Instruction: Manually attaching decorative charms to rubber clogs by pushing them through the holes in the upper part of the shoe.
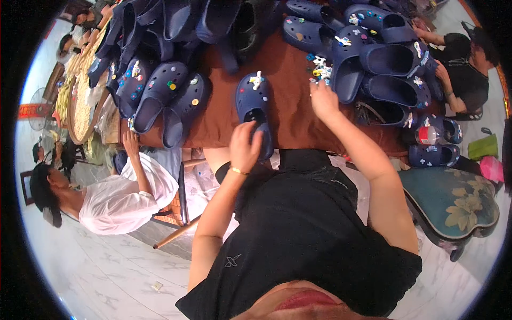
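Note:
A navy clog (254,109) lies on the brown table (290,114) in front of me, with a white charm on its toe. My left hand (244,146) grips the clog's heel end. My right hand (322,98) reaches farther out to a small heap of white and coloured charms (320,69), fingertips pinched on or near one; whether it holds a charm I cannot tell. Just right of that hand sit several more navy clogs (373,64) decorated with charms.
Piles of navy clogs (160,90) cover the table's left and far side. A person in a white shirt (125,192) sits at my left, another person in black (464,74) at the right. A cushioned chair (453,202) stands to my right.

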